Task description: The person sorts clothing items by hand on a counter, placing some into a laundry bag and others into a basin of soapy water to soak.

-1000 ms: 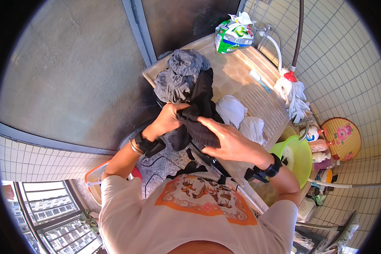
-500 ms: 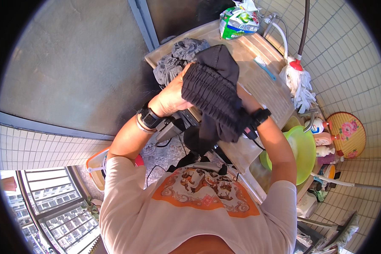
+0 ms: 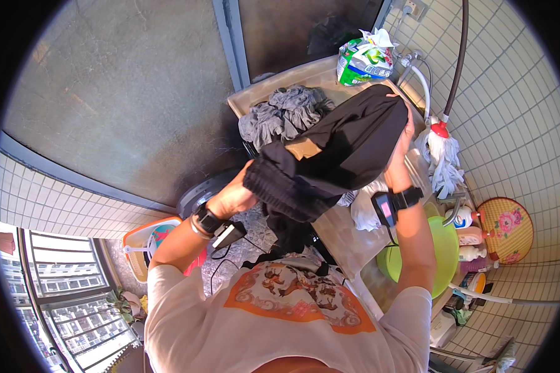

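A black garment point(image 3: 361, 133) with a wide gathered elastic waistband point(image 3: 286, 186) is stretched between my hands, above a beige sink counter point(image 3: 339, 233). My left hand point(image 3: 236, 191) grips the waistband at its left side. At the far right end, my right hand point(image 3: 404, 144) has hold of the cloth, its fingers curled round the edge and partly hidden. Through a gap in the garment a patch of the counter shows. Crumpled grey clothing point(image 3: 283, 115) lies behind it on the counter. Under the garment's right part a white cloth point(image 3: 368, 208) is partly visible.
A green and white bag point(image 3: 364, 61) stands at the back corner. To the right are a white mop head point(image 3: 443, 158), a lime-green basin point(image 3: 442, 255), several bottles point(image 3: 470, 235) and a woven flowered fan point(image 3: 509, 229). An orange-rimmed basket point(image 3: 144, 241) sits on the left.
The bunched garment has been spread out sideways. My right hand has moved right and away, while my left hand has moved down and left. The blue brush no longer shows.
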The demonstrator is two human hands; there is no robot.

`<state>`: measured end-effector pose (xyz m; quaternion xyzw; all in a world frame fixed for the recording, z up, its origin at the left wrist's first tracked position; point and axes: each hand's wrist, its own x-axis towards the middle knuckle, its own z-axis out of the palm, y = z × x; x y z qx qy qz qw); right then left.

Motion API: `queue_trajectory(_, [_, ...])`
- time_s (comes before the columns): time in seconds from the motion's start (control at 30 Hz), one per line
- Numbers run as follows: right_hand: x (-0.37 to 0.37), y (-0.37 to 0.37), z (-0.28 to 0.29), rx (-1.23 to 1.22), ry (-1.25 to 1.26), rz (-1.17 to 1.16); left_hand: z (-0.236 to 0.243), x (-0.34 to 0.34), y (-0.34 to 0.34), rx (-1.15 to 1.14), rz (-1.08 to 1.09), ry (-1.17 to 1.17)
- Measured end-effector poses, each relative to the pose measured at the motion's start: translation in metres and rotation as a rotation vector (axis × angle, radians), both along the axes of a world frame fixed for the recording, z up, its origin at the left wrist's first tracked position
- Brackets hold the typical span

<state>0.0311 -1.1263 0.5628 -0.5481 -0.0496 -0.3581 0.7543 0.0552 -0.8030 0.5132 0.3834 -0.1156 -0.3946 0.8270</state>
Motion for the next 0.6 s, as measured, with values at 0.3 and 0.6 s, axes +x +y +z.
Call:
queue_trajectory(0.3, [-0.086, 0.112, 0.034, 0.283, 0.309, 0.794, 0.032, -0.014, 0.028, 0.210, -0.203, -0.769])
queue_trajectory(0.6, [-0.128, 0.138, 0.042, -0.186, 0.318, 1.010, -0.006, -0.037, 0.040, 0.362, -0.303, -0.775])
